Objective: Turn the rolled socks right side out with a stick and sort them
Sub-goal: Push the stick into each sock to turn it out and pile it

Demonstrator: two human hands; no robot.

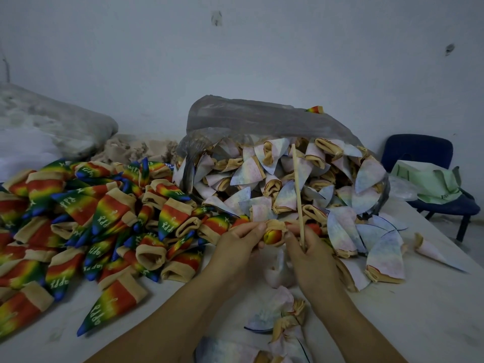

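Head camera: at lower centre of the frame, a person's left hand [235, 248] pinches the beige cuff of a half-turned sock [273, 235], whose red-and-yellow side shows in the opening. The right hand [311, 260] is curled round the lower end of a thin wooden stick [297, 189]. The stick stands almost upright, its top tipped slightly left, against the heap behind. That hand's fingertips lie right beside the sock's cuff.

Filling the left of the frame, a spread of rainbow socks [104, 218] with beige cuffs and white lettering lies on the pale table [432, 310]. At centre and right, a heap of pale socks [262, 176], faded side out and rolled into cones, spills from a grey plastic bag [262, 116] lying on its side. A few more of them lie loose near the forearms at the bottom edge.

At far right a blue chair [419, 150] holds a green bag [429, 183]. A grey sack [52, 121] sits at upper left against the wall.
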